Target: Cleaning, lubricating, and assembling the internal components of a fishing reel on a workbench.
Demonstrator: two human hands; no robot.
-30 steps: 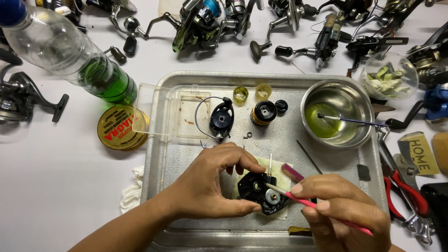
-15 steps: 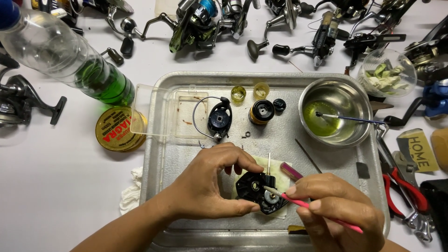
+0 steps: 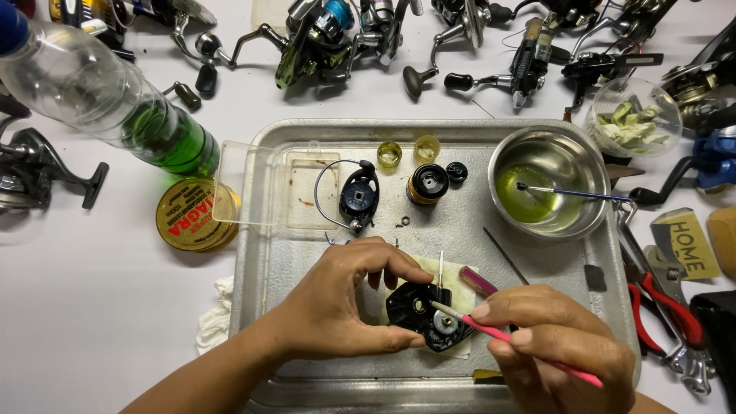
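Observation:
My left hand grips a black fishing reel body over the metal tray, thumb and fingers around its left side. My right hand holds a thin pink brush whose tip touches the reel body's silver inner part. The reel body rests above a pale cloth pad on the tray. A loose black rotor with a wire bail and a black-and-gold spool lie further back on the tray.
A steel bowl of yellow-green liquid holds a blue-handled tool. A clear bottle with green liquid and a round yellow tin lie left. Several fishing reels line the back; red-handled pliers sit right.
The brush tip has shifted slightly on the reel body. Both hands stay in nearly the same place.

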